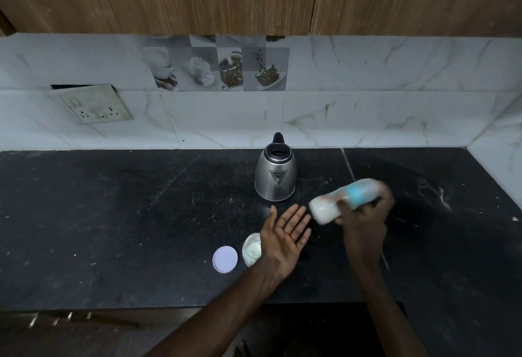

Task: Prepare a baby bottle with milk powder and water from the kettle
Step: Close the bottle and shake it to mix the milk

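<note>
Right hand [364, 215] clamps round the tilted baby bottle [350, 192] mid-body; left hand [285, 232] lies open, palm up. Light, smooth plastic, it likely wants a full-fingered grip

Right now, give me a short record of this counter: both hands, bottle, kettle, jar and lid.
left hand: open, palm up, holds nothing
right hand: grips the bottle
bottle: tilted almost flat above the counter, blurred, white contents at its left end
kettle: upright on the counter, behind the hands
jar: open, pale powder inside, by the left wrist
lid: flat on the counter, left of the jar
</note>
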Demonstrator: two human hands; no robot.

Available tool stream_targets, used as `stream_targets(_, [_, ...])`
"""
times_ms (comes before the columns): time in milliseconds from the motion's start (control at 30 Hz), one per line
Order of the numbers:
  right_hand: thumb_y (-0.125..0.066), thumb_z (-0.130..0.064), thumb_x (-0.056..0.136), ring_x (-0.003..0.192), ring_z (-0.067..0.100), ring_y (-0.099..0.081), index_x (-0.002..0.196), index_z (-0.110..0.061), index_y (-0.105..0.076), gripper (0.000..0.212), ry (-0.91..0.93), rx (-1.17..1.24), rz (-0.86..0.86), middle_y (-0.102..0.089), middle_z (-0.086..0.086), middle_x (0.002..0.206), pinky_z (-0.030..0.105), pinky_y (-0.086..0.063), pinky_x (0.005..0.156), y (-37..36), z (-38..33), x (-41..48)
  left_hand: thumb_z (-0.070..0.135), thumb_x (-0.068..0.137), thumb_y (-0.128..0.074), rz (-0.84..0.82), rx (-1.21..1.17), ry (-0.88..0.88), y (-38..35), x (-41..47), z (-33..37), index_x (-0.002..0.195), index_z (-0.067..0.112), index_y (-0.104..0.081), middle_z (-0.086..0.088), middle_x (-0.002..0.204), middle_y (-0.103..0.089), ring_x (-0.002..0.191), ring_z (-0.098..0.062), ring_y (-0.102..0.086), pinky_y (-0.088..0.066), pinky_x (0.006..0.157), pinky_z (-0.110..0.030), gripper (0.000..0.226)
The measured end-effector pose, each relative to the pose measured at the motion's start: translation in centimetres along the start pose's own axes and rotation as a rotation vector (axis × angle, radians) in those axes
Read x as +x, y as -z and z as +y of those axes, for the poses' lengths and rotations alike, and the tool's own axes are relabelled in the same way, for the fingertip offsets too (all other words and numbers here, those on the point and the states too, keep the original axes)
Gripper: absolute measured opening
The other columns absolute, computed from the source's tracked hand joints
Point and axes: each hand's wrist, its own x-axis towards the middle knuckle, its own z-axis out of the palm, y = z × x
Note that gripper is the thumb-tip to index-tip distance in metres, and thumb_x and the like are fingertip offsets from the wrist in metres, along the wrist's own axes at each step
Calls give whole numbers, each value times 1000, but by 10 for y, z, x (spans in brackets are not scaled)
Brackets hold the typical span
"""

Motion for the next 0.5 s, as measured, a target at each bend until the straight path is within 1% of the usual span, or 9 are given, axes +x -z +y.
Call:
stream_targets(67, [-81,-26,90,103,8,-71,149,-43,-31,80,-6,86,147,-63,-2,133,51,-64,85,0,-3,8,59,98,-50,5,3,-3,3,1,2,140,14,-64,-5,138,-71,132,-23,-64,-40,120,-42,64])
stream_targets(100, [-81,-26,89,103,10,-71,149,-43,-30,80,-5,48,118,-63,-1,132,52,-64,86,-2,-2,5,59,97,-51,6,-4,-5,4,2,2,141,13,-64,-5,137,-71,130,-23,-65,-41,119,-42,65])
stream_targets(200, [-86,-26,83,95,12,-75,144,-48,-33,83,-30,-162,-282,-70,-6,118,50,-64,85,-10,10,-18,58,94,-56,14,-43,7,1,2,2,138,8,-66,-14,136,-70,129,-32,-64,-45,115,-46,66])
stream_targets(233, [-87,-25,82,94,11,-76,143,-48,-35,84,-26,-187,-366,-71,-8,116,48,-64,84,-10,14,-22,57,96,-56,13,-53,14,0,2,1,136,7,-66,-18,136,-70,133,-36,-61,-43,117,-49,65])
stream_targets(267, [-88,-25,81,94,10,-76,142,-48,-35,84,-14,-177,-375,-72,-8,116,47,-64,84,-11,15,-22,56,98,-55,16,-52,13,0,2,1,135,6,-66,-19,135,-70,135,-38,-59,-41,119,-50,64])
stream_targets(300, [-88,-24,81,96,10,-76,143,-47,-35,84,-2,-140,-321,-71,-6,119,48,-64,84,-11,12,-18,57,98,-54,22,-40,8,1,3,0,136,7,-67,-17,134,-71,136,-36,-59,-40,120,-48,64])
stream_targets(433, [-83,-28,87,111,18,-70,149,-40,-30,83,8,55,70,-60,3,138,52,-64,86,-12,-1,0,60,99,-49,19,6,-12,4,5,3,140,13,-65,-6,137,-71,133,-24,-64,-39,121,-42,65])
stream_targets(467, [-83,-30,87,109,20,-70,149,-40,-29,83,-4,16,77,-61,5,137,53,-63,86,-14,-2,-2,60,99,-50,23,1,-17,5,6,3,139,13,-66,-7,138,-71,131,-23,-64,-39,121,-42,64])
stream_targets(500, [-83,-30,86,105,22,-71,148,-42,-29,83,-22,-59,14,-64,4,131,53,-63,86,-17,-1,-6,61,98,-51,31,2,-19,4,6,3,137,13,-68,-8,137,-71,130,-24,-65,-39,121,-42,64])
